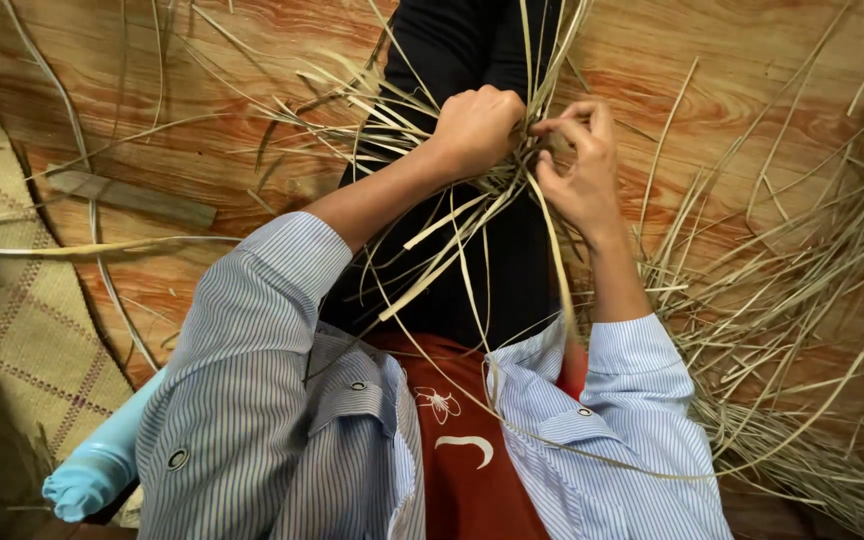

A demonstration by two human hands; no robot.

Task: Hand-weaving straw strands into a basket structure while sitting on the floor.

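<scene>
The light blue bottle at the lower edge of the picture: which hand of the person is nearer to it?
The left. The left hand grips the straw bundle on the bottle's side of the lap; the right hand pinches strands just beyond it, farther away. Neither touches the bottle.

wood-grain floor [752,60]: loose straw strips [802,300] right, woven mat [12,330] left, light-blue roll [102,470], flat wooden stick [132,195].

Can't really see the knot itself, it's buried under the left hand [477,125] where the straw strips [452,235] bunch up. The right hand [577,165] covers the other side of it. Loose straw pile [802,330] right of the grip runs off the edge, the woven mat [12,330] too.
</scene>
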